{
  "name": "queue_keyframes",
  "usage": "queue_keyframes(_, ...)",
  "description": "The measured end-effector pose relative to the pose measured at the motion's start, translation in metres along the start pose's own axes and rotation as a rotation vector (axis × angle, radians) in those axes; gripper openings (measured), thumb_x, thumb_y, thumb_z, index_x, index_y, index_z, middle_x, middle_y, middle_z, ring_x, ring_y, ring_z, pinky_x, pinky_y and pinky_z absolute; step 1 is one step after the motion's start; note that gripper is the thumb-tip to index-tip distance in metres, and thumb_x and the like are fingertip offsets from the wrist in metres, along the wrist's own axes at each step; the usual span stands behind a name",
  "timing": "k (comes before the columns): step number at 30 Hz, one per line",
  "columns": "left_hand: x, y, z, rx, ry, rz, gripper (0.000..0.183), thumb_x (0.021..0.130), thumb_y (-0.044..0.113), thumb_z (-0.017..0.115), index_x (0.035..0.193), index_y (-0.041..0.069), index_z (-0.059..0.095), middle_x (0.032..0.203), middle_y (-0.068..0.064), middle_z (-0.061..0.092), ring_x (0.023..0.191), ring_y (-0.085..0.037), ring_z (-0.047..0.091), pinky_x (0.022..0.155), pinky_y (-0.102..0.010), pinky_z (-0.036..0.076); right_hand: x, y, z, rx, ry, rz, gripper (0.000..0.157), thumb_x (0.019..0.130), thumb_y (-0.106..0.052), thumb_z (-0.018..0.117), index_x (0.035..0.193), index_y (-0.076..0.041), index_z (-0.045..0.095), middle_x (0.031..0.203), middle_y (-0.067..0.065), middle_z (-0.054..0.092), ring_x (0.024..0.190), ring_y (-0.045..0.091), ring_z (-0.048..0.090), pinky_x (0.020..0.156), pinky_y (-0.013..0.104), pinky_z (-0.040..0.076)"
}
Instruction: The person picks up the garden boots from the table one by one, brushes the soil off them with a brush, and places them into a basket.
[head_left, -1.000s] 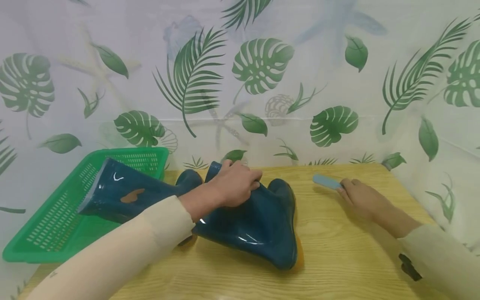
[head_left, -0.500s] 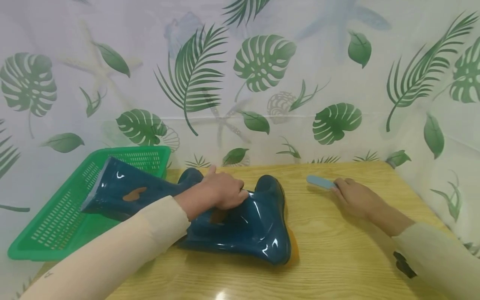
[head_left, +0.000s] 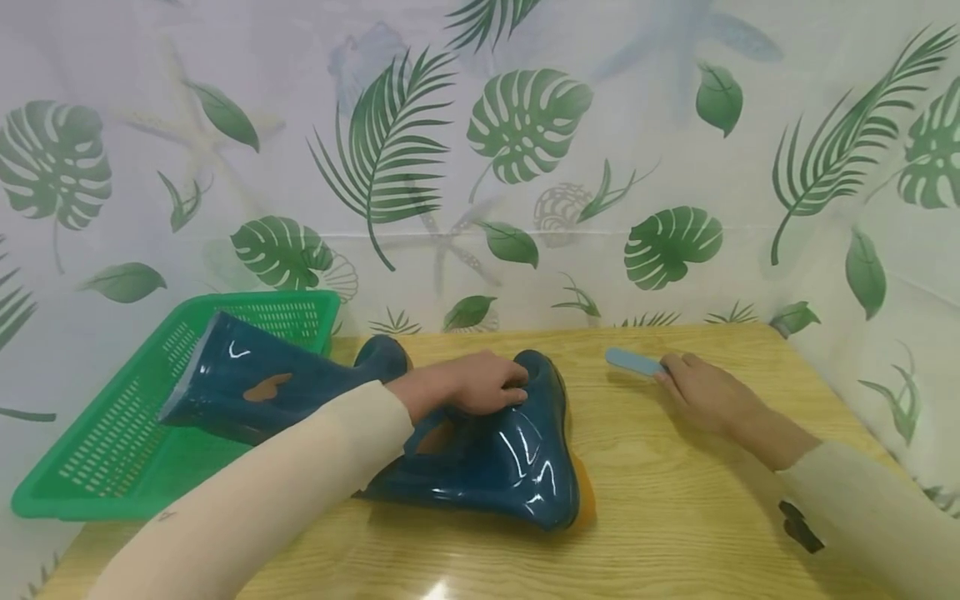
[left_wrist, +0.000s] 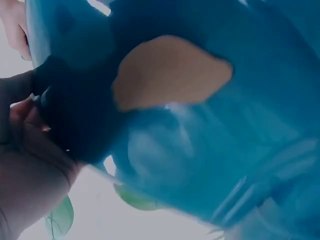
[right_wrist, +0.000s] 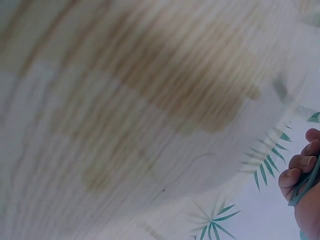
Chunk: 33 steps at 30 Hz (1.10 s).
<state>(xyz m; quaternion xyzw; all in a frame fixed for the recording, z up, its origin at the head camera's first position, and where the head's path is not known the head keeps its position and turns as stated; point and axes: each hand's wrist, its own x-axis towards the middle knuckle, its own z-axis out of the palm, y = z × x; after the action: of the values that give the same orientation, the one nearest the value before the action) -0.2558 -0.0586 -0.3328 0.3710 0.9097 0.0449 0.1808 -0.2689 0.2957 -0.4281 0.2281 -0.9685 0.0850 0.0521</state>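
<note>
A glossy blue rain boot (head_left: 517, 458) lies on its side mid-table, its orange-brown sole facing right. My left hand (head_left: 483, 382) grips it from above near the ankle, and the forearm covers part of the shaft. In the left wrist view, thumb and fingers hold the boot's edge beside a brown patch (left_wrist: 172, 72). To the right, my right hand (head_left: 712, 396) holds one end of a light-blue, flat, round-ended tool (head_left: 632, 362) above the table, apart from the boot. A teal loop of its handle (right_wrist: 302, 189) shows under curled fingers in the right wrist view.
A second blue boot (head_left: 300, 367), also brown-stained, lies behind the left forearm, its shaft over a green perforated basket (head_left: 45, 504). The wood-grain table (head_left: 675, 517) ends at a leaf-printed cloth (head_left: 570, 150) behind it.
The near boot has come down flatter, its foot shifting slightly left. My left hand has moved from its shaft right to the ankle. The right hand and blue tool have drifted a little left.
</note>
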Motion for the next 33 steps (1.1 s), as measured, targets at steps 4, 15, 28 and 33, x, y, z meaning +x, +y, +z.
queue_keyframes(4,0.003,0.0,0.002,-0.051,0.009,0.072,0.027,0.106,0.017,0.046,0.126,0.005,0.059,0.115,-0.01,0.065,0.105,-0.023,0.062,0.095,-0.036,0.046,-0.003,0.001,-0.002,0.005,-0.008,0.015,0.027,0.108,-0.022,0.041,0.116,0.001,0.052,0.088,0.011,0.056,0.075,0.021,0.055,0.067,0.044,0.048)
queue_keyframes(15,-0.002,0.004,0.028,-0.119,-0.003,-0.006,0.034,0.106,0.016,0.046,0.14,0.016,0.049,0.122,-0.006,0.066,0.107,-0.019,0.064,0.094,-0.036,0.05,-0.005,0.004,-0.005,-0.008,0.008,0.007,0.025,0.107,-0.021,0.042,0.116,0.001,0.051,0.088,0.011,0.057,0.075,0.022,0.056,0.067,0.044,0.048)
queue_keyframes(28,-0.018,0.024,0.059,0.349,0.268,-0.002,0.064,0.106,0.049,0.034,0.156,0.009,0.028,0.156,-0.008,0.039,0.14,-0.024,0.043,0.112,-0.044,0.037,-0.008,-0.005,-0.003,-0.032,0.343,-0.246,0.022,0.103,-0.017,0.052,0.117,0.0,0.054,0.095,0.012,0.063,0.077,0.022,0.061,0.064,0.042,0.051)
queue_keyframes(33,-0.025,0.024,0.076,0.433,0.24,0.041,0.085,0.1,0.069,0.018,0.161,0.011,0.004,0.168,-0.008,0.01,0.155,-0.026,0.014,0.122,-0.051,0.016,-0.004,-0.012,-0.005,-0.04,0.424,-0.502,0.04,0.109,-0.034,0.035,0.109,0.0,0.057,0.084,0.0,0.054,0.071,0.01,0.046,0.061,0.033,0.045)
